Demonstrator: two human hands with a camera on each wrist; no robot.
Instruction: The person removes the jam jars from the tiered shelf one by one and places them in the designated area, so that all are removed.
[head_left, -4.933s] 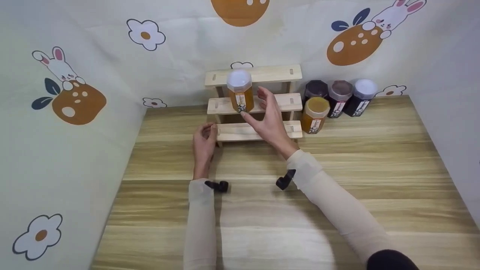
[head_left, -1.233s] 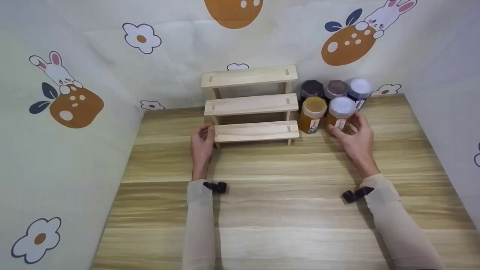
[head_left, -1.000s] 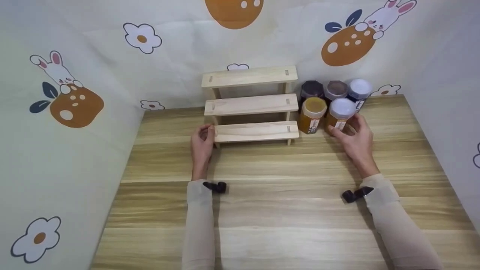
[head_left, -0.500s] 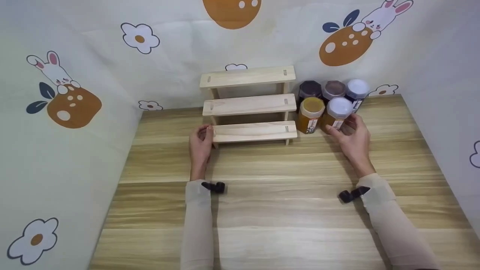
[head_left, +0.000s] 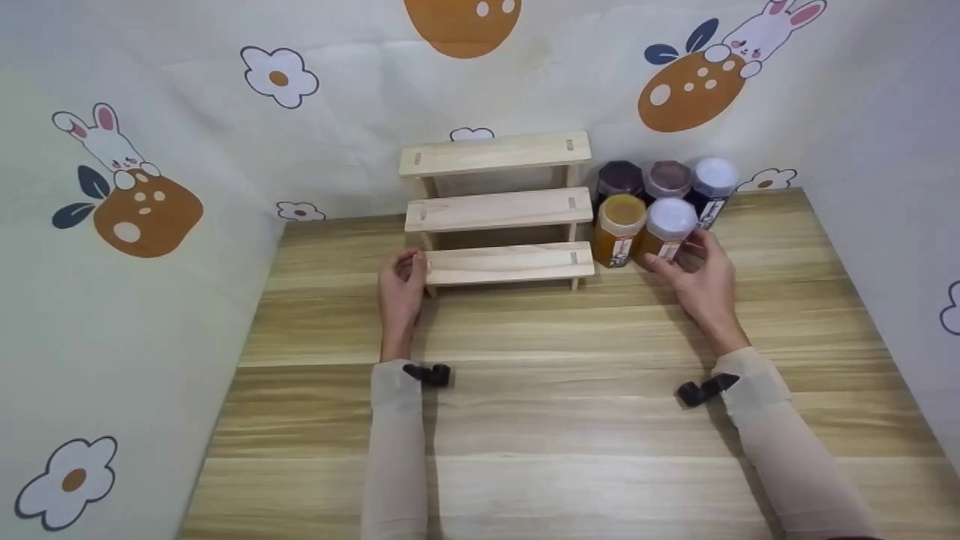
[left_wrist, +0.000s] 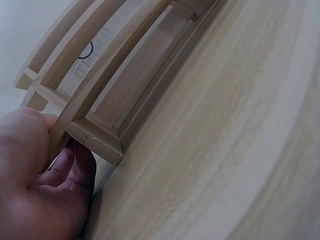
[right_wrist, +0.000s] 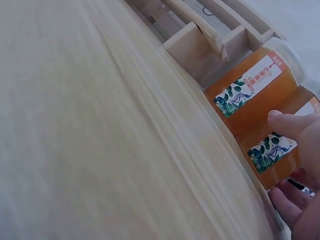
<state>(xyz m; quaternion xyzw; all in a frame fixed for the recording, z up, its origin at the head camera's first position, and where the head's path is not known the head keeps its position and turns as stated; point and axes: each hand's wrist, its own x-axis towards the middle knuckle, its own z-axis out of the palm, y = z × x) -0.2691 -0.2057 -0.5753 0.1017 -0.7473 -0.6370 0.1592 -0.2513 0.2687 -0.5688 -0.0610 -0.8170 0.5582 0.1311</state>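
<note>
My left hand (head_left: 401, 291) grips the left end of the lowest board of a three-step wooden display rack (head_left: 510, 264). In the left wrist view its thumb lies over the board end, with the fingers (left_wrist: 75, 170) curled beneath, beside the rack's foot (left_wrist: 97, 140). An amber jar with a whitish lid (head_left: 670, 217) stands upright on the table, held by my right hand (head_left: 703, 289) with the thumb in front and fingers behind. Close at its left is another amber jar with a yellow-looking lid (head_left: 621, 232). The right wrist view shows both jars' printed labels side by side.
Behind the amber jars stand three dark jars: one with a black lid (head_left: 620, 178), one brown-lidded (head_left: 668, 178), one white-lidded (head_left: 714, 177). The rack is just left of the jars. Printed cloth walls (head_left: 360, 97) enclose the wood-grain table (head_left: 540, 420) at the back and sides.
The whitish-lidded jar, earlier at the rack's middle step by my right hand, now stands right of the yellow-lidded jar. During the last second it shifted slightly left against that jar. My left hand stayed put.
</note>
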